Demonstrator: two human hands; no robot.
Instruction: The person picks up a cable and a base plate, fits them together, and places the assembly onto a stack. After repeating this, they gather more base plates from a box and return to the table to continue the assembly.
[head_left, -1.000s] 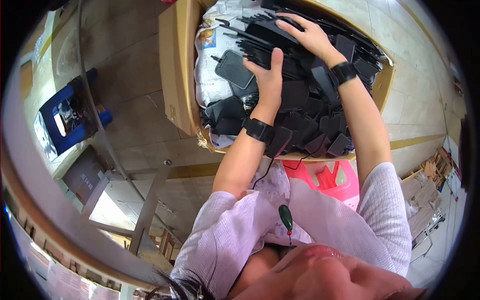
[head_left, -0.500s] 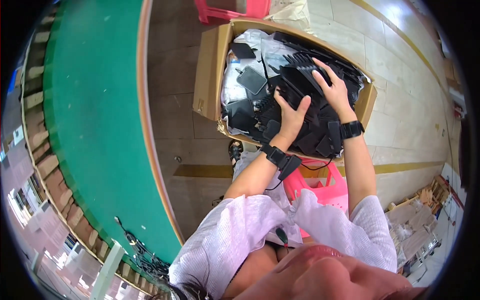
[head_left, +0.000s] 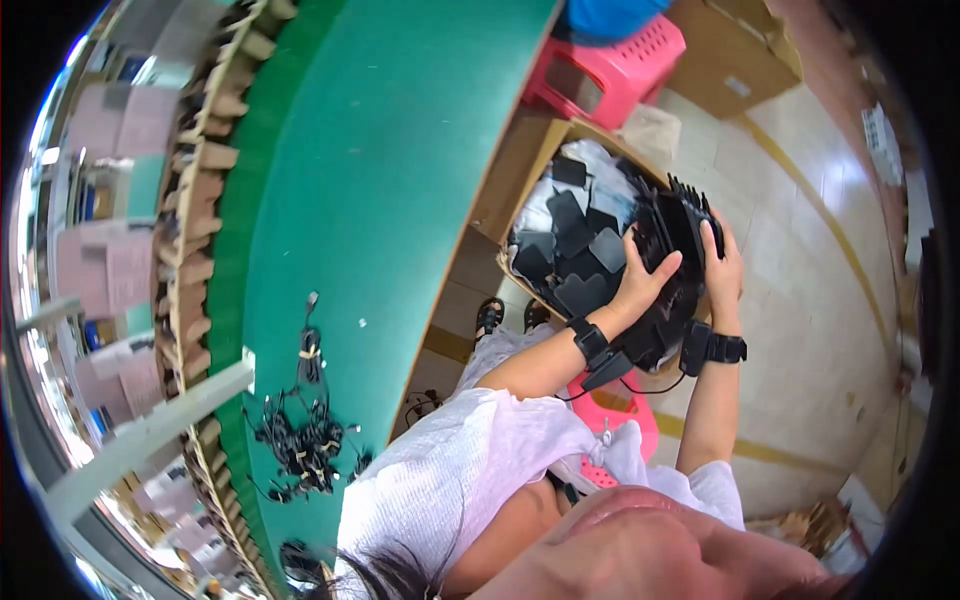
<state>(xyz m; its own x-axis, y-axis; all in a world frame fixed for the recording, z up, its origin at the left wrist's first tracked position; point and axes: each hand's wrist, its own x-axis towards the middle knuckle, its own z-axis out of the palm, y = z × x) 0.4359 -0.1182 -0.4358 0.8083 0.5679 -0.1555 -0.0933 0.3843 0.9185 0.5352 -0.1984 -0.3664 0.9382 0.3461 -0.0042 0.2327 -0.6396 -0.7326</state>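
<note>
A thick stack of flat black plastic pieces (head_left: 672, 240) is squeezed between my two hands over the right side of an open cardboard box (head_left: 543, 163). My left hand (head_left: 640, 288) presses its near left side, thumb and fingers spread around it. Against the right side, my right hand (head_left: 725, 268) has its fingers curled over the stack. Loose black plastic pieces (head_left: 570, 222), rounded rectangles with small tabs, lie in the box on white plastic lining (head_left: 612, 182). What lies under the stack is hidden. Each wrist wears a black strapped device.
A long green table (head_left: 400, 150) runs along my left, with bundled black cables (head_left: 300, 440) on it. Past the box stand a pink stool (head_left: 640, 62) with a blue item on top and another cardboard box (head_left: 730, 65). A second pink stool (head_left: 625, 418) is close to me.
My view has turned toward the table, bringing more of it and the cables in. The stack is now gathered between both hands and looks raised above the other pieces.
</note>
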